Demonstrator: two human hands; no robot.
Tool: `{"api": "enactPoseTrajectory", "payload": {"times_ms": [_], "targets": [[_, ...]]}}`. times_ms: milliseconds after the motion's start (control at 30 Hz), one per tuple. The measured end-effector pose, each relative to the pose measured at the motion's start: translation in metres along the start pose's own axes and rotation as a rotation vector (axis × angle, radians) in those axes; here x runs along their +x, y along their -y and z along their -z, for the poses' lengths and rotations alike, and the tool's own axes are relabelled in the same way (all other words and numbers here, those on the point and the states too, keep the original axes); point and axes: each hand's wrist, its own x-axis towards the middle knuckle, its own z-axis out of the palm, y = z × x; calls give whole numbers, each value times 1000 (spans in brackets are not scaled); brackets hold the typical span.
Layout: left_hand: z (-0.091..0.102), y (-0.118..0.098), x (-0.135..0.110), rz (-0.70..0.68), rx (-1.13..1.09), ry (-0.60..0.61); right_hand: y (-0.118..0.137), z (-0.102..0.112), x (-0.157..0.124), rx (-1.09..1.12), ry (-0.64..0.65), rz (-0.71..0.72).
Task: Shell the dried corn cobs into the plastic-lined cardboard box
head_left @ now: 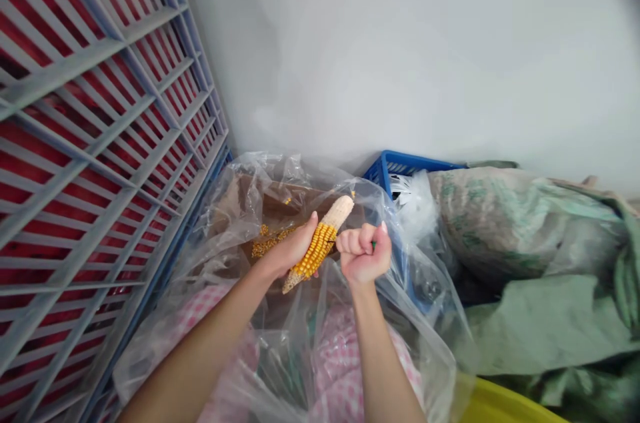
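An ear of corn (316, 251) lies slanted in my left hand (295, 246), whose fingers wrap round it from the left. Bare pale cob shows at its upper end, and yellow kernels cover the middle. Close to the ear's right side is my right hand (364, 253), closed in a fist. A speck of green shows between its fingers, but what it belongs to is hidden. Below both hands, loose corn kernels (270, 243) lie in a cardboard box (285, 200) lined with a clear plastic bag (215, 250).
A stacked plastic crate (95, 150) with red behind its slats rises on the left. A pale wall (400, 50) stands ahead. To the right are a blue basket (420, 162), a full woven sack (515, 220) and green sacking (545, 323). A yellow rim (505, 403) shows below.
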Motion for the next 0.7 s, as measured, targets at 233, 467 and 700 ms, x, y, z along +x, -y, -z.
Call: {"api": "enactPoseTrajectory", "payload": {"times_ms": [233, 467, 700], "targets": [[39, -25, -6, -567, 480, -580, 12, 8, 3, -877, 205, 69], [42, -23, -3, -501, 454, -523, -15, -1, -7, -1494, 406, -114], [61, -41, -8, -368, -428, -76, -23, -4, 0, -1139, 202, -83]]}}
